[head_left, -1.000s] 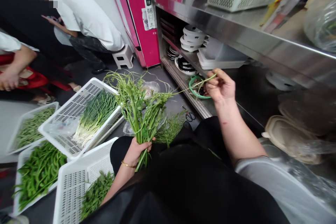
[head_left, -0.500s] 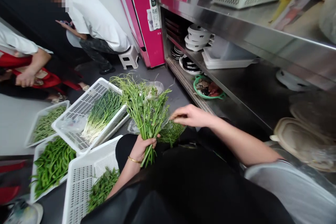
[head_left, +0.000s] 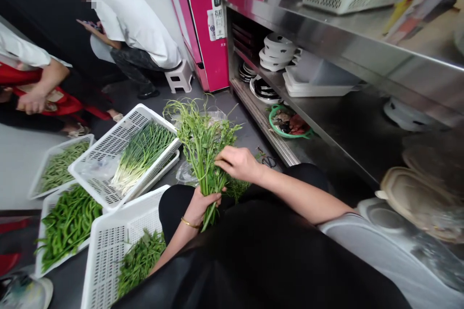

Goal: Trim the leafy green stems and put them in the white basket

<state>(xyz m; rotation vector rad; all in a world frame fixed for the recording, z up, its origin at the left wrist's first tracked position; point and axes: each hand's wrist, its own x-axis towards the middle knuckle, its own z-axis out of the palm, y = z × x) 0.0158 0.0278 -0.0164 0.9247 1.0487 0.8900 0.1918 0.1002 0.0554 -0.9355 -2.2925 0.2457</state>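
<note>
In my left hand (head_left: 203,205), closed round the lower stems, is an upright bunch of leafy green shoots (head_left: 201,147) with thin curling tendrils. The cut stem ends stick out below my fist. My right hand (head_left: 237,161) is at the right side of the bunch, thumb and fingers pinched together against it; what lies between the fingertips is hidden. More fine greens (head_left: 236,188) lie low behind my hands, partly covered. By my left forearm, a white basket (head_left: 105,251) holds loose leafy greens (head_left: 139,260).
Left of me are a basket of scallions (head_left: 141,154), green peppers (head_left: 70,224) and green beans (head_left: 65,164). Scissors (head_left: 267,160) lie on the floor. A steel shelf (head_left: 326,34) runs along the right, with a green colander (head_left: 290,123) low down. Two people are at the left.
My right hand has moved left, from beside the bunch to its side, fingertips now against it. My left hand keeps its hold, with the bunch slightly farther right. The scissors have come into view.
</note>
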